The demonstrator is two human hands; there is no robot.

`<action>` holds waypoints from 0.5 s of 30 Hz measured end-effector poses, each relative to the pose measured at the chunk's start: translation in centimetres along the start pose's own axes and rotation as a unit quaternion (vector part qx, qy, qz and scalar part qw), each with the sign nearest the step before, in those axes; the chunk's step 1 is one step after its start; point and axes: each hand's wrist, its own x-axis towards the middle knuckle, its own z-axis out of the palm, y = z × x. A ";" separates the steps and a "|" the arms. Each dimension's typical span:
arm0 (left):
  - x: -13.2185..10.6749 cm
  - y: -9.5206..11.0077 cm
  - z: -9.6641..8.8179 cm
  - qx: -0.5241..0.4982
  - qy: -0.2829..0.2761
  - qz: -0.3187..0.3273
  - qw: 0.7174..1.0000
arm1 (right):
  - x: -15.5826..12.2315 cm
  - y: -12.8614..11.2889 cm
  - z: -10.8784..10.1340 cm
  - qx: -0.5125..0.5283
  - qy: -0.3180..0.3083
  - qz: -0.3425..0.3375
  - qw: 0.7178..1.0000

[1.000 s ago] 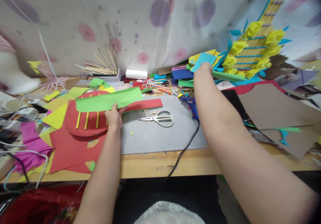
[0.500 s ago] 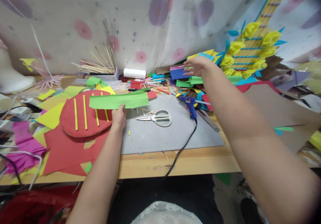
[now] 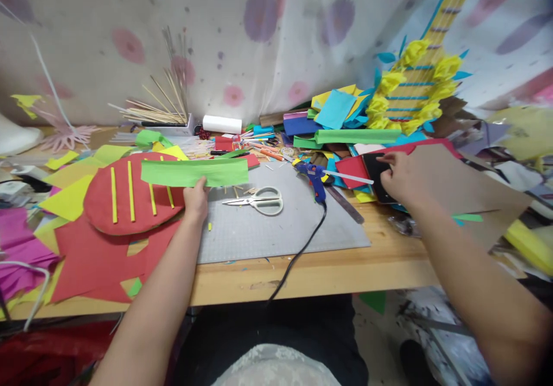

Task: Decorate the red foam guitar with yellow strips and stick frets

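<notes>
My left hand [image 3: 195, 197] pinches the lower edge of a long green paper strip [image 3: 194, 172], held flat above a red oval piece [image 3: 129, 207] that carries several yellow strips. My right hand [image 3: 400, 174] is closed on the edge of a black flat object [image 3: 375, 170] lying among coloured paper scraps at the right of the grey cutting mat [image 3: 280, 224]. White-handled scissors [image 3: 257, 200] lie on the mat between my hands. A blue glue gun [image 3: 314, 177] with a black cord rests beside them.
A pile of coloured paper [image 3: 332, 115] and a yellow-and-blue paper guitar [image 3: 415, 86] stand at the back right. Brown cardboard [image 3: 466, 190] lies right. Red, yellow and magenta sheets [image 3: 86, 259] cover the left. Wooden skewers [image 3: 164, 109] and a white roll [image 3: 222, 124] sit at the wall.
My right hand came down from the paper pile at the back to the black object at the right. My left hand kept the green strip, shifting slightly left.
</notes>
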 end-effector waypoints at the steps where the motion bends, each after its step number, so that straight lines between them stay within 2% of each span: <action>1: -0.1 0.0 0.0 0.006 0.005 -0.002 1.000 | -0.5 0.4 0.9 0.003 -0.008 -0.001 1.000; 5: -0.2 0.0 -0.2 0.016 0.027 -0.013 0.999 | -0.9 1.3 2.5 -0.002 -0.043 0.015 0.999; 10: -0.3 0.0 -0.4 0.026 0.031 -0.011 0.999 | -0.7 1.6 2.5 -0.002 -0.050 0.017 0.999; 15: -0.2 -0.1 -0.4 0.012 0.017 -0.008 1.000 | -1.4 1.7 2.3 0.028 -0.013 0.028 0.999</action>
